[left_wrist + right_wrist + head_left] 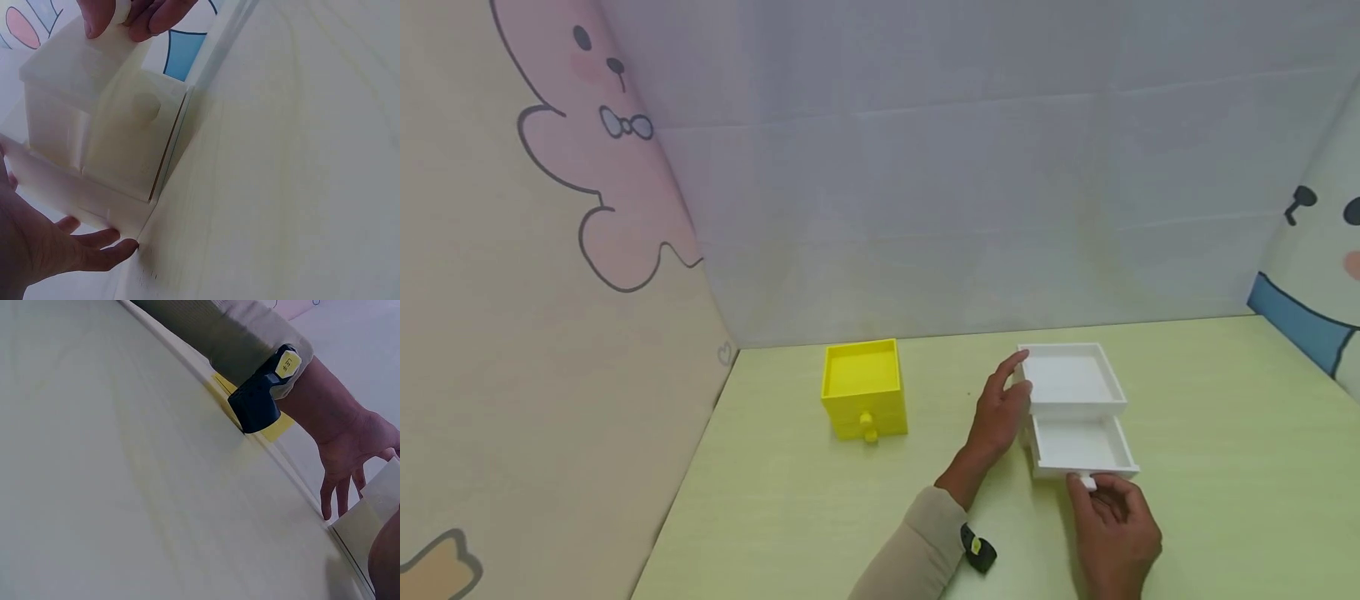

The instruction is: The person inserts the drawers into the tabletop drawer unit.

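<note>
A white drawer box (1071,375) stands on the table at the right, with its upper drawer (1081,444) pulled out toward the front. The drawer's inside is bare. My right hand (1116,529) pinches the small white knob (1087,482) on the drawer front between thumb and fingers. My left hand (1000,412) rests along the box's left side, its fingers spread against the wall. In the left wrist view a lower drawer front (134,134) with a round knob sits flush below the pulled-out one.
A yellow drawer box (863,387) with knobs on its front stands to the left on the pale green table (775,517). A light curtain (962,192) hangs behind the table. Printed cartoon panels flank it. A dark wrist device (978,550) sits on my left sleeve.
</note>
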{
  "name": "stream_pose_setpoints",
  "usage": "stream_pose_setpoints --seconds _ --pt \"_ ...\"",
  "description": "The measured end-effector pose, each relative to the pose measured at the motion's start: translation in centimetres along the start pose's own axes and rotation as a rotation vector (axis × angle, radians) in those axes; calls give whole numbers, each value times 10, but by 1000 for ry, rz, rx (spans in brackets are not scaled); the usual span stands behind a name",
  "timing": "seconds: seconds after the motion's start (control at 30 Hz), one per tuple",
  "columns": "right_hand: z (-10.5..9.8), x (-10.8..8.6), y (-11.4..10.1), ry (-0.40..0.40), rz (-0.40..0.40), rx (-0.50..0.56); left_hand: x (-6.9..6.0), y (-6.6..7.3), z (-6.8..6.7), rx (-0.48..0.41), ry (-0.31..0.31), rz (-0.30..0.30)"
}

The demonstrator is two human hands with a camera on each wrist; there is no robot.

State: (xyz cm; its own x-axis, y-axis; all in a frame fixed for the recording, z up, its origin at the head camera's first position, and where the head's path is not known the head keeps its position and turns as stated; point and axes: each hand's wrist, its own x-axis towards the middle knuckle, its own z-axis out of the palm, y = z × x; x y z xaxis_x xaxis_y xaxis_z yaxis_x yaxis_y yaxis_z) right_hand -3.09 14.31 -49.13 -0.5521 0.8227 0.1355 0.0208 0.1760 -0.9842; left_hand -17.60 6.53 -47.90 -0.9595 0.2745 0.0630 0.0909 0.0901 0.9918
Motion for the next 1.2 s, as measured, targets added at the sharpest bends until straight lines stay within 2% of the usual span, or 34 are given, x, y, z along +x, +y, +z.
stream_pose_setpoints --seconds 0.47,0.73,1.07,1.2 --pt "17 11 5 16 -153 78 4 3 0 -18 4 7" --pt "27 17 1 28 -161 81 6 3 0 -33 9 9" --pt "29 15 1 41 -148 107 1 1 1 -14 21 -22" --pt "31 15 -7 45 -160 94 0 1 3 -27 10 -30"
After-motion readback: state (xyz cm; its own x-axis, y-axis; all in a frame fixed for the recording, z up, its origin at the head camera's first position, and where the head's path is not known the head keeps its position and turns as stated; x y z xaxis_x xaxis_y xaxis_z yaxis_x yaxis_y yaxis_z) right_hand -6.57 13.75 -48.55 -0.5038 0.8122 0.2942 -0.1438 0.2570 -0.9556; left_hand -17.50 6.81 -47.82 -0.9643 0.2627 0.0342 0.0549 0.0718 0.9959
